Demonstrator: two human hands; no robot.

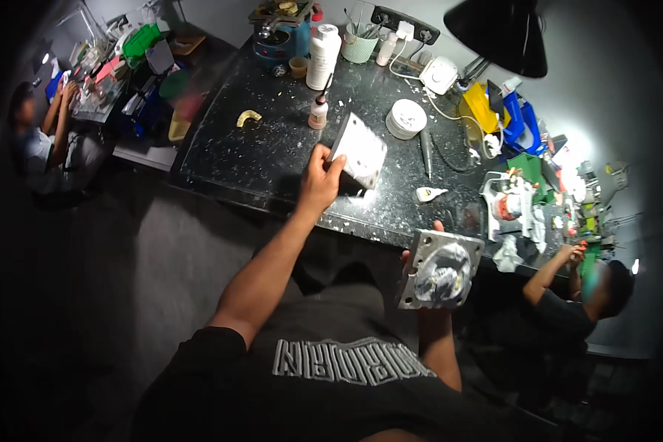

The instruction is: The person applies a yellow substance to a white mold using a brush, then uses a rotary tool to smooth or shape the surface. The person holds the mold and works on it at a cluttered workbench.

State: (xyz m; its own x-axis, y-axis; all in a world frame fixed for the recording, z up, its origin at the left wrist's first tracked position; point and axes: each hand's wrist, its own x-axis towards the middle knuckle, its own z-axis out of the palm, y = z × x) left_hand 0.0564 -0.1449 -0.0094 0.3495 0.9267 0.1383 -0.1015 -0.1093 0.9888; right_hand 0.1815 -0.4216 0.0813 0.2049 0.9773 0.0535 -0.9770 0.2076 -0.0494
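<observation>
My left hand [321,180] grips a flat square metal plate [361,153] by its near left edge, the thumb on its bright face. This plate is tilted up above the front of the bench. Closer to my body, my right hand [438,225] holds a thick square metal mould half [443,271] from beneath; most of that hand is hidden, with fingertips showing past the edges. The mould half has corner holes and a round hollow filled with whitish material and a curved shape. The two metal pieces are apart.
On the speckled dark bench [221,158] stand a dropper bottle [317,116], a white bottle [323,59], a round white tub [406,119] and a handpiece [426,153]. A small white bottle [429,194] lies near the front edge. A black lamp [497,37] overhangs. Co-workers sit left and right.
</observation>
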